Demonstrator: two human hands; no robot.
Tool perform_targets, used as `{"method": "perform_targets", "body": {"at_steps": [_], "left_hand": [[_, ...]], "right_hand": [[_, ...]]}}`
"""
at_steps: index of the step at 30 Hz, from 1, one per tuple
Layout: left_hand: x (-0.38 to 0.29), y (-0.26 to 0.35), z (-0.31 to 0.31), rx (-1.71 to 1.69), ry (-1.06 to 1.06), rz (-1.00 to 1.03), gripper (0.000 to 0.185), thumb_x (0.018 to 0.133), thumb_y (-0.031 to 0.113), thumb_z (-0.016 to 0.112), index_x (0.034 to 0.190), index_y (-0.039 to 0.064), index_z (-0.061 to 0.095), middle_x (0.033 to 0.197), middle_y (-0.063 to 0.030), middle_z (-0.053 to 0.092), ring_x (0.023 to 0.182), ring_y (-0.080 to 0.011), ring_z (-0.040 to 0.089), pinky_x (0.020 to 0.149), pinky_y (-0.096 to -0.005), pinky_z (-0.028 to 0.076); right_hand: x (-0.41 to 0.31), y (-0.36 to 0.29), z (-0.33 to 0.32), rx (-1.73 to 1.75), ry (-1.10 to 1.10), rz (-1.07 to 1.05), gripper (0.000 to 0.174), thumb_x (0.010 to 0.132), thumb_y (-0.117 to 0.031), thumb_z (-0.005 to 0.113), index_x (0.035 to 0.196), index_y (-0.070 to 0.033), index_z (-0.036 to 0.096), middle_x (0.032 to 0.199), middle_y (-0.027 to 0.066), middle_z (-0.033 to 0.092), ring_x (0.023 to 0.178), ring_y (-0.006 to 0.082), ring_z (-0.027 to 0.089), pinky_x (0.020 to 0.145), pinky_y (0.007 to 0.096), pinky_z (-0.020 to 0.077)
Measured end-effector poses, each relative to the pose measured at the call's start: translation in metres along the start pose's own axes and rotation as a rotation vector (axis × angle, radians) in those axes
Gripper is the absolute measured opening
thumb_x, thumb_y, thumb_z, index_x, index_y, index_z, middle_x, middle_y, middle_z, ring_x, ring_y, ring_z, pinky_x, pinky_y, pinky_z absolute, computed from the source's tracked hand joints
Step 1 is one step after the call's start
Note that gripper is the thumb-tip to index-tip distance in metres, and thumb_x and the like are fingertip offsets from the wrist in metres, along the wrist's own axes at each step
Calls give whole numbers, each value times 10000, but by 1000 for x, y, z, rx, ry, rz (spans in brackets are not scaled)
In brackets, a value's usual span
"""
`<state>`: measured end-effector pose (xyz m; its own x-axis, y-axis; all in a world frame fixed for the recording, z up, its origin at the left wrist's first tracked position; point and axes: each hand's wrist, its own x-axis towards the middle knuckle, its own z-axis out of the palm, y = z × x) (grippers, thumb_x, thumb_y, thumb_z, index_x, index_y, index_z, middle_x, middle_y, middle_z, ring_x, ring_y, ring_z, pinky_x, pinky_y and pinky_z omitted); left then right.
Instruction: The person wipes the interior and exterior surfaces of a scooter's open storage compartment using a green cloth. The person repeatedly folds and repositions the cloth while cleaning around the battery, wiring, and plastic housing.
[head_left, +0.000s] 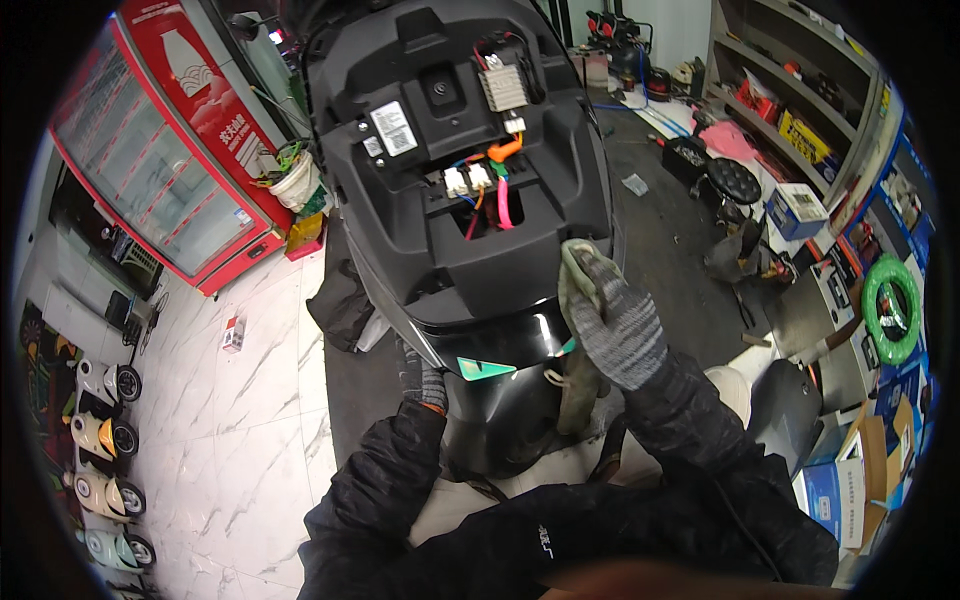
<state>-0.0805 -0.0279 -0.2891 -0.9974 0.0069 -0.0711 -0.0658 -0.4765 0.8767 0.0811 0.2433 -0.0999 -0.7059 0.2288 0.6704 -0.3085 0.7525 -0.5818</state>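
Observation:
A black electric scooter's body (465, 285) stands before me, showing wiring and white plug connectors (466, 180) in an opening, with a finned metal module (504, 88) above them. My right hand (619, 322), in a grey knitted glove with a pale green palm, is at the body's right rear edge; its fingertips are turned from view, and whether it grips the edge is unclear. Gloved too, my left hand (424, 381) reaches under the left rear edge, fingers mostly hidden. Between the hands lies a glossy black rear panel (495, 345) with a green triangular sticker (485, 369).
A red-framed display fridge (240, 150) and a white bucket (296, 180) stand at left. Small scooters (97, 435) line the far left. On the right are a stool (733, 181), metal shelves (787, 67), a green ring (891, 309) and open cardboard boxes (874, 480).

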Motion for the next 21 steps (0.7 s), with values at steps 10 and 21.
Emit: {"method": "perform_targets", "body": {"at_steps": [10,21], "left_hand": [[-54,162,28,1081,-67,633,271,1060,191,535,1152,-33,656,939,-79,697,851,-174,643,743,-309,519],[-166,120,68,850,-725,742,212,1027,140,590,1167,-9,645,881,-75,693,759,-150,623,733,-293,518]], "right_hand": [[-15,-27,-32,641,-17,473,373,1006,-145,627,1336,24,586,1153,105,696,1089,147,637,956,286,515],[195,44,-35,-369,114,-286,401,990,-349,565,1293,-97,635,1264,155,660,1113,337,654,960,412,538]]}}
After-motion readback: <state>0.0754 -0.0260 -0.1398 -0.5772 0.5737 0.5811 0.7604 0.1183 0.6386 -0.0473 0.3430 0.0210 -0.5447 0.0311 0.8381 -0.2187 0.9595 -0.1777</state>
